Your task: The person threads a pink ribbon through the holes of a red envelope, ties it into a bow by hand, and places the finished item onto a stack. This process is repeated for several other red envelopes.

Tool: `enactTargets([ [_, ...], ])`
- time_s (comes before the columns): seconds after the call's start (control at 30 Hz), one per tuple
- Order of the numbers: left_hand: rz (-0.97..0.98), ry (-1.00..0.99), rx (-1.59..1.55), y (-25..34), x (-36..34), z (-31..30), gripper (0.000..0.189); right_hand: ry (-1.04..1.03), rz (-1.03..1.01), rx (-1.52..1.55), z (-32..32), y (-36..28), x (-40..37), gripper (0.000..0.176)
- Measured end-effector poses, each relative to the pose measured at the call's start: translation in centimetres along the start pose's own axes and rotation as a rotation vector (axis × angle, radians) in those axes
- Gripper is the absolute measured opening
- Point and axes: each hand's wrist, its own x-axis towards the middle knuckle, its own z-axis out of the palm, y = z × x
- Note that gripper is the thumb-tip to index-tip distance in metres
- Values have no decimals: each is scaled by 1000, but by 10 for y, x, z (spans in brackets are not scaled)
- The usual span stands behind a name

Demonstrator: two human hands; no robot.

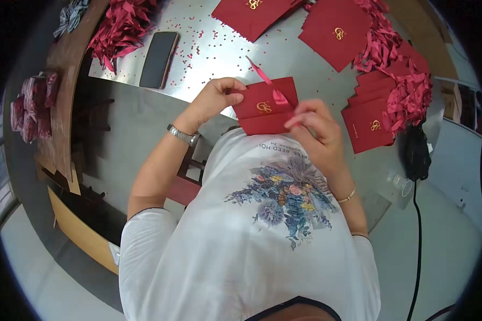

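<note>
My left hand (218,101) grips the left edge of a red paper envelope (251,101) between thumb and fingers. It bears a gold emblem and a crease across its lower part, and is held in front of my shirt at the table's near edge. A pink-red ribbon (273,88) runs across its upper right part, one loose end sticking up past the top edge. At the right side of the envelope, my right hand (321,134) pinches the ribbon with thumb and fingertips. Those fingertips are slightly blurred, and part of the ribbon is hidden behind them.
Stacks of red envelopes (334,32) lie at the table's back and right, beside heaped ribbons (409,99). More ribbons (124,29) and a phone (159,60) lie at the left. Small red paper dots dot the metal table (198,75). A black cable (416,241) hangs at the right.
</note>
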Motion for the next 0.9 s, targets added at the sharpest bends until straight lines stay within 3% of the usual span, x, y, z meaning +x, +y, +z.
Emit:
enactTargets([
  [0.1, -12, 98, 1, -2, -1, 10, 14, -19, -69, -38, 22, 21, 13, 9],
  [0.13, -12, 96, -1, -2, 0, 12, 14, -111, 130, 5, 27, 24, 13, 15],
  [0.17, -7, 109, -30, -4, 1, 14, 15, -112, 134, 3, 34, 29, 15, 15],
  [0.23, -5, 119, -62, -5, 3, 16, 17, -271, 456, 139, 50, 45, 23, 17],
  [0.37, 73, 70, 103, -5, 5, 15, 18, -93, 393, 87, 70, 77, 15, 15],
  [0.63, 119, 121, 318, 7, 2, 17, 15, 10, 426, -65, 67, 71, 26, 22],
  [0.9, 152, 225, 400, 12, 0, 30, 12, 43, 277, -308, 72, 72, 28, 26],
])
